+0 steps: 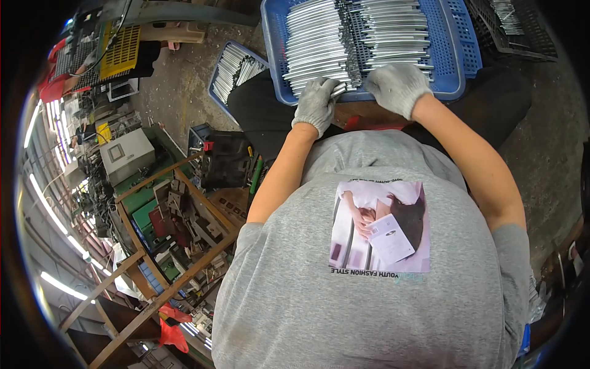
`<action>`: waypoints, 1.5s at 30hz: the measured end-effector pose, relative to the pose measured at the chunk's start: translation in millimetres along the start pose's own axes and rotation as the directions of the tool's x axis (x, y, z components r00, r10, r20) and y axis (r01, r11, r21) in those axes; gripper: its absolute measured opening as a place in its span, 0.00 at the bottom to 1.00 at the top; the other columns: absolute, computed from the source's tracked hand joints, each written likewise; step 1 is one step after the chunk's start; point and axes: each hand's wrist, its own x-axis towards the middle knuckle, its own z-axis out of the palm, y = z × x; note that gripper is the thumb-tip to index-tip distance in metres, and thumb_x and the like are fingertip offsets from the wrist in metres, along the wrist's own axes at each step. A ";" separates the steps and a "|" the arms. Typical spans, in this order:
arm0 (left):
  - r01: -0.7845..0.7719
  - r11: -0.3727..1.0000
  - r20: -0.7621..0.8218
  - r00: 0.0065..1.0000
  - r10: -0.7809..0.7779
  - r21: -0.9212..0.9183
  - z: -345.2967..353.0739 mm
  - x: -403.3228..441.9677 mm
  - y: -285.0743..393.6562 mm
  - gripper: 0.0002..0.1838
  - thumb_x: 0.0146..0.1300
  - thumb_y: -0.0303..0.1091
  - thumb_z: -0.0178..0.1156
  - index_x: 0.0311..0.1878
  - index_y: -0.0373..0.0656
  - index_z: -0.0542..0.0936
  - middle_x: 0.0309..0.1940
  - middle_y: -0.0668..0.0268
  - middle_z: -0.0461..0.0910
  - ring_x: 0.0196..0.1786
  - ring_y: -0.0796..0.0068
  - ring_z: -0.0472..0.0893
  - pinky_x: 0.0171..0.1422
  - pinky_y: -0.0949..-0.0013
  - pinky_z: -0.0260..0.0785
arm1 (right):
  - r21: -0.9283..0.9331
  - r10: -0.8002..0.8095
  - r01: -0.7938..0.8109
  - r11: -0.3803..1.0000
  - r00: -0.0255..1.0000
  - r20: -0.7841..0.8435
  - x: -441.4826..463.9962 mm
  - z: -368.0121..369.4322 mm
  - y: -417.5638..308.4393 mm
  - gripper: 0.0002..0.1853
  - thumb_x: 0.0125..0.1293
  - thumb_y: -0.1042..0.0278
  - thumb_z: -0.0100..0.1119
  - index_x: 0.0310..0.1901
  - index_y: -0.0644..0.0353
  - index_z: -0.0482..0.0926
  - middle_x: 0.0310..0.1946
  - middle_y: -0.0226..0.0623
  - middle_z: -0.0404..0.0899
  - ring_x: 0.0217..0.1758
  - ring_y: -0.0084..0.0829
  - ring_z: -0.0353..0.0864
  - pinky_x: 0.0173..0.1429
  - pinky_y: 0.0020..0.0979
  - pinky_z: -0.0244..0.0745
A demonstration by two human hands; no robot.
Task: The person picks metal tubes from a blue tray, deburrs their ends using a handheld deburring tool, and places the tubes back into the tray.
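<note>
A blue plastic crate (271, 46) in front of me holds two rows of thin, shiny metal rods; the left row (314, 40) and the right row (396, 37) lie side by side. My left hand (317, 106), in a grey knitted glove, is closed on a few metal rods (338, 90) at the crate's near edge. Also gloved, my right hand (398, 90) bends over the near end of the right row. Its fingers are curled together and their tips are hidden, so what they hold does not show.
A smaller blue basket (216, 79) with more rods stands on the floor to the left. Another blue crate (467, 43) and a dark crate (522, 46) are at the right. A metal frame (184, 280) and a green machine with a grey box (127, 155) stand further left.
</note>
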 end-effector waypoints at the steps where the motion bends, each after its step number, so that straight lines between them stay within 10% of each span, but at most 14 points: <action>1: -0.008 1.000 -0.010 1.000 0.008 -0.012 0.3 0.1 -0.1 0.17 0.64 0.23 0.60 0.56 0.44 0.82 0.51 0.55 0.81 0.56 0.47 0.79 0.61 0.50 0.73 | -0.059 -0.050 0.051 0.997 0.998 0.030 9.1 0.2 1.0 0.13 0.72 0.56 0.58 0.41 0.49 0.90 0.35 0.41 0.89 0.41 0.47 0.89 0.48 0.48 0.84; 17: -0.018 0.997 -0.065 0.998 0.013 -0.080 1.6 -3.3 -0.3 0.17 0.63 0.23 0.61 0.55 0.44 0.83 0.49 0.54 0.81 0.54 0.47 0.79 0.60 0.50 0.73 | 0.013 -0.051 0.049 0.999 0.969 0.243 31.7 -6.6 -1.0 0.17 0.72 0.50 0.57 0.46 0.51 0.91 0.44 0.47 0.90 0.49 0.50 0.90 0.56 0.47 0.84; 45: -0.219 0.974 -0.350 0.919 0.184 -0.063 -23.6 -24.4 13.4 0.21 0.51 0.20 0.62 0.49 0.49 0.85 0.41 0.64 0.86 0.46 0.55 0.81 0.55 0.54 0.69 | 0.176 -0.097 0.080 0.981 0.991 0.090 -12.4 -15.0 -17.6 0.14 0.70 0.53 0.62 0.44 0.50 0.92 0.41 0.41 0.90 0.45 0.48 0.89 0.52 0.45 0.83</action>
